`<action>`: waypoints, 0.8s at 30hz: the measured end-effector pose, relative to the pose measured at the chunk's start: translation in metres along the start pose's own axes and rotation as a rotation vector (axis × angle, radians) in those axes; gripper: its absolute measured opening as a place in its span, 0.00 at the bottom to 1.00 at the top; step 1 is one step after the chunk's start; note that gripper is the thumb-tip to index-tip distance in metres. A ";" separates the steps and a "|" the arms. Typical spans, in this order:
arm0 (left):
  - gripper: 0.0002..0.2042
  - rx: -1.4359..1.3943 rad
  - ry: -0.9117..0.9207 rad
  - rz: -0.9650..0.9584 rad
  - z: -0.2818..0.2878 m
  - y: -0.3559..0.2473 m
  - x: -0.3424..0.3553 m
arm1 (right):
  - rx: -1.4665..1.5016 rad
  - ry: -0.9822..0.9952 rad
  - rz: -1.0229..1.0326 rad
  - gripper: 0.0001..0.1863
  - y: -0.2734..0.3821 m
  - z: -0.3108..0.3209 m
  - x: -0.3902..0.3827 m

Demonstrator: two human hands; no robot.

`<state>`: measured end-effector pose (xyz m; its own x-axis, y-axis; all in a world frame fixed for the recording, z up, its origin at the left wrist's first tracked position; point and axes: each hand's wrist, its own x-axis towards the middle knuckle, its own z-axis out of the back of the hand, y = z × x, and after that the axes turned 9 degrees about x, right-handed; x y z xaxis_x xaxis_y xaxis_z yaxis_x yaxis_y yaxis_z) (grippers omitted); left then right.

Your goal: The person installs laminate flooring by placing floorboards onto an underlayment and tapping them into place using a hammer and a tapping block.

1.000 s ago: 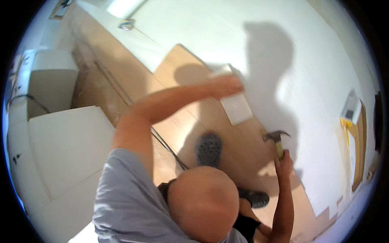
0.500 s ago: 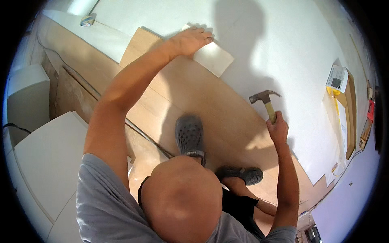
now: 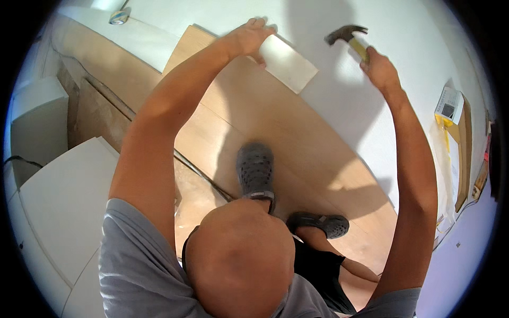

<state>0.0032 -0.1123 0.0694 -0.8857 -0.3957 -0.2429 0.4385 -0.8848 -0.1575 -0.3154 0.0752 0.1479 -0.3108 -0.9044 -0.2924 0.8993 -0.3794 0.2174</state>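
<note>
My left hand [image 3: 252,38] grips the left end of a short off-white rectangular board [image 3: 290,64], fingers over its far side and thumb on its near side. That board lies along the far edge of the light wood floor planks [image 3: 275,114], beside a white sheet covering the floor [image 3: 360,119]. In my right hand [image 3: 379,69] is a claw hammer [image 3: 347,38], raised to the right of the board and apart from it. The hand closes round its yellowish handle, and the dark head points left.
A long open carton [image 3: 464,153] lies at the right. Stacked pale boards [image 3: 69,180] stand at the left, near a dark rod [image 3: 199,177]. A tape roll [image 3: 118,18] sits at the far left. My grey clogs [image 3: 255,167] are on the planks.
My right hand has swung the hammer up and away from me. The left hand and the white board now appear slightly farther off, with the board's right end shifted right.
</note>
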 end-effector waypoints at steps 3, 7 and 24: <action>0.54 -0.002 -0.031 0.013 -0.012 0.006 0.002 | 0.005 0.011 -0.010 0.16 0.015 -0.016 0.025; 0.55 0.041 -0.012 0.024 -0.018 0.004 0.003 | -0.163 0.200 0.156 0.14 0.012 -0.029 0.037; 0.53 0.136 -0.021 0.153 -0.037 -0.030 0.004 | -0.162 0.256 0.234 0.17 -0.003 -0.048 0.011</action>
<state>-0.0081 -0.0784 0.0381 -0.8137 -0.5321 -0.2339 0.5450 -0.8383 0.0108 -0.3064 0.0756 0.0991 -0.0227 -0.8773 -0.4795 0.9802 -0.1139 0.1620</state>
